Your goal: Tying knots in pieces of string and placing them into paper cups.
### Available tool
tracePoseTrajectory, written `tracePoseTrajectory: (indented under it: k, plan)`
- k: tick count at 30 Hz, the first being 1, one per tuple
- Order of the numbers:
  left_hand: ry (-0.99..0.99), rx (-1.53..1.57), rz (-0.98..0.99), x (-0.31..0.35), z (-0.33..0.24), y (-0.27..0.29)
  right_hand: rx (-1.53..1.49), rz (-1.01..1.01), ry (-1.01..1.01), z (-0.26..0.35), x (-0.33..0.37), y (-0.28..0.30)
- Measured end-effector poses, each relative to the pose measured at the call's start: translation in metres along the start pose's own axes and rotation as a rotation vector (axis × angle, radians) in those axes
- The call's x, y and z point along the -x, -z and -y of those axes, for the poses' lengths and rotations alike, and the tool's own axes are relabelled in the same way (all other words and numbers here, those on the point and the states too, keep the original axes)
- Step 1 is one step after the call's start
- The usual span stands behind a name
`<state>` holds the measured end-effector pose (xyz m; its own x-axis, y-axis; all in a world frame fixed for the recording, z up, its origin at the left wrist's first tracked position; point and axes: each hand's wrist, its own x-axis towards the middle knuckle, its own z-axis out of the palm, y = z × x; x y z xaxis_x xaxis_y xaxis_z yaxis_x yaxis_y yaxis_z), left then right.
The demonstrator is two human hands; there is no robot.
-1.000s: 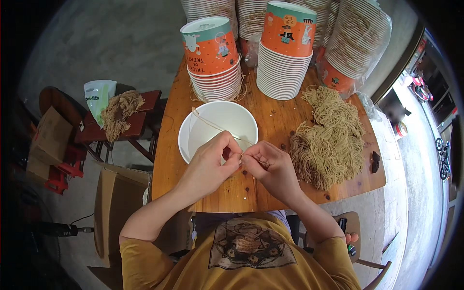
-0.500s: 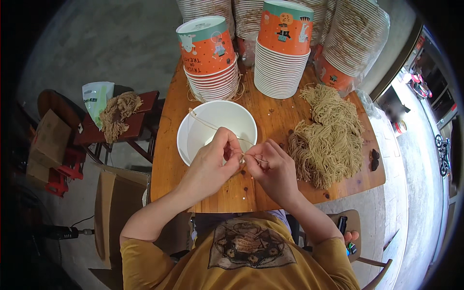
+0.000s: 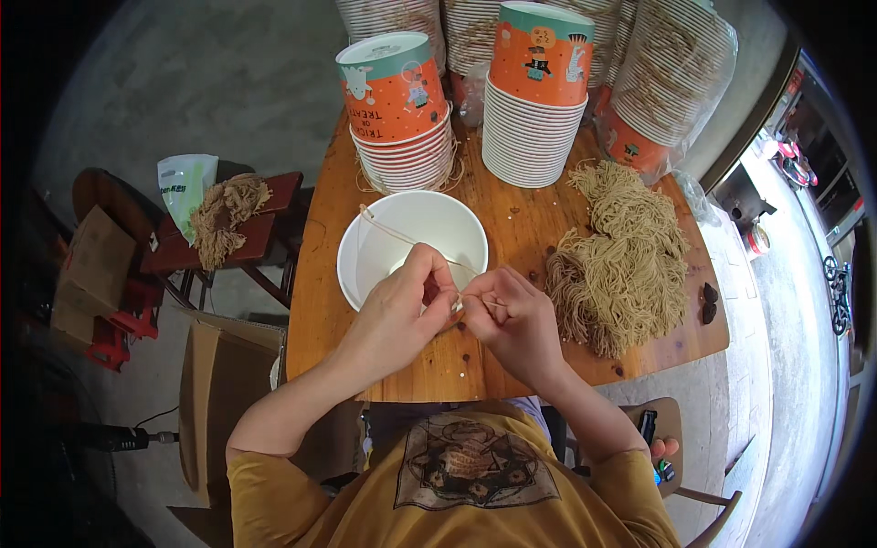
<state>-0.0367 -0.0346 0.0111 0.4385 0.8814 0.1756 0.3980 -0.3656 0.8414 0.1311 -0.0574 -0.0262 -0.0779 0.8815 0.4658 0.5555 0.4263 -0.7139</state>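
Observation:
A white-lined paper bucket (image 3: 359,251) stands mouth up at the near middle of the wooden table. Tan cord (image 3: 391,232) crosses its opening from the far left side of the rim to my hands. At the bucket's near right rim, my left hand (image 3: 406,301) pinches the cord between thumb and fingertips. Right beside it, almost touching, my right hand (image 3: 513,315) is closed on the same cord, a bit of which shows between its fingers. Exactly how the cord runs between the fingertips is hidden.
A heap of tan cords (image 3: 626,260) lies on the right of the table (image 3: 512,219). Behind the bucket stand a left stack (image 3: 393,96) and a right stack (image 3: 539,119) of upside-down orange-and-green buckets. Bagged stacks (image 3: 671,73) rise farther back. A red bench (image 3: 274,205) is at left.
The fingertips of both hands have shifted slightly around the cord and stay close together at the rim. The whole scene sits a touch farther right in the picture.

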Motion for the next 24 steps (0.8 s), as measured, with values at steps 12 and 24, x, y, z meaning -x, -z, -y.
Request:
tracePoseTrajectory:
  k: [12, 24]
  plan:
    - [-0.030, -0.046, -0.002, 0.005, 0.006, -0.001, -0.735, 0.182, -0.516, 0.006, 0.001, 0.004]
    - [-0.425, -0.372, -0.235, 0.015, 0.017, -0.010, -0.802, 0.176, -0.613, 0.005, 0.001, 0.001]
